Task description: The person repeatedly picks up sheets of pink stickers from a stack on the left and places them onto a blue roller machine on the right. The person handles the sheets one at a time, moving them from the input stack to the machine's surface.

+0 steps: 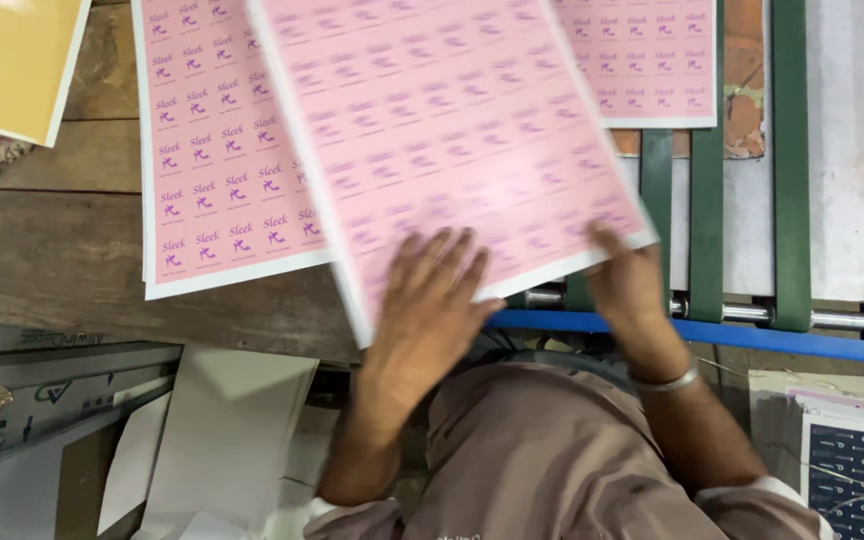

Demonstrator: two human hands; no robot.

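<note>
Gripping, seemingly, a blurred pink sheet (452, 130): left hand (432, 300), right hand (627, 285).

Pink label sheets (452, 130) over wooden bench (62, 260)

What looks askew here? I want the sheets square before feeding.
The top pink sheet under the left hand and right hand lies rotated against the pink stack beneath.

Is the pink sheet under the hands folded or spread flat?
Spread flat: the pink sheet shows no crease, with the left hand and right hand at its near edge.
</note>
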